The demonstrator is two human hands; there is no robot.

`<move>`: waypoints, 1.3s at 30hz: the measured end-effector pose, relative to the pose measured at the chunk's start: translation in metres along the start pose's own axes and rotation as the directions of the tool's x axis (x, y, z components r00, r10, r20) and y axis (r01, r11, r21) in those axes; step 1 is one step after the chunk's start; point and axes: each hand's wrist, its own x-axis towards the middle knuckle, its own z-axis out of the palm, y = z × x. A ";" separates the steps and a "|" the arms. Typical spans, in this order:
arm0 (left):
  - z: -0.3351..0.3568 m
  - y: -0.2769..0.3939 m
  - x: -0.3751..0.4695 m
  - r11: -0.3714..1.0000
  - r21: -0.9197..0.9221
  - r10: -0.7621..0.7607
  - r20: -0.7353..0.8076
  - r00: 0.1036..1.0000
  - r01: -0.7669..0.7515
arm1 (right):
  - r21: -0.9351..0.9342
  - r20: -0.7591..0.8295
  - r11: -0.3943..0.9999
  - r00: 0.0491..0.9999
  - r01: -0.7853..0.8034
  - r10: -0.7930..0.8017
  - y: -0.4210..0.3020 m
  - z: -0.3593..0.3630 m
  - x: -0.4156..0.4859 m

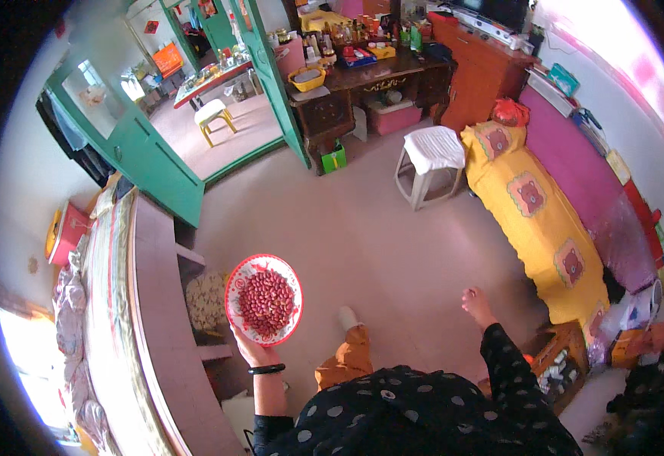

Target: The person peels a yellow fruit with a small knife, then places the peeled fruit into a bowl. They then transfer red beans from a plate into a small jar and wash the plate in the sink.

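My left hand (253, 349) holds a round white bowl (264, 261) with a red rim and red patterns, gripping it from below at its near edge. Inside the bowl lie many dark red beans or peanuts (266, 302), which I cannot tell apart for certain. A black bangle (267, 369) circles my left wrist. Out to the right, my right hand (477, 305) hangs above the floor, its fingers partly curled, with no object seen in it.
A white-covered stool (434, 149) stands ahead, beside a long seat with a yellow bear-patterned cover (543, 222). Along the left runs a bed (155, 296). Green doors (149, 154) frame an opening to another room. A dark wooden desk (366, 82) holds many bottles.
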 end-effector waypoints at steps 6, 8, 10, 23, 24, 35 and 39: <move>0.104 -0.050 0.142 0.998 0.003 -0.070 -0.047 0.996 0.070 | -0.068 0.111 0.997 0.993 -0.038 0.045 -0.102 0.082 0.102; 0.145 -0.056 0.183 0.997 0.038 -0.063 -0.037 0.997 0.064 | -0.275 0.266 0.957 0.948 -0.096 0.172 -0.103 0.102 0.118; 0.183 -0.061 0.222 0.997 0.046 -0.060 0.015 0.998 0.059 | -0.416 0.304 0.905 0.924 -0.090 0.231 -0.091 0.114 0.136; 0.409 -0.206 0.436 0.993 0.109 -0.034 -0.082 0.996 0.043 | -0.277 0.173 0.950 0.965 -0.145 0.198 -0.184 0.070 0.580; 0.422 -0.218 0.448 0.990 0.126 -0.050 -0.102 0.994 0.063 | -0.531 0.172 0.829 0.980 0.174 -0.096 -0.227 0.080 0.629; 0.491 -0.368 0.604 0.927 0.293 -0.204 -0.138 0.969 0.237 | -0.451 0.292 0.578 0.725 0.680 -0.624 -0.609 0.268 0.898; 0.518 -0.405 0.640 0.917 0.326 -0.252 0.027 0.967 0.230 | -0.524 0.436 0.494 0.717 0.693 -0.543 -0.681 0.313 0.959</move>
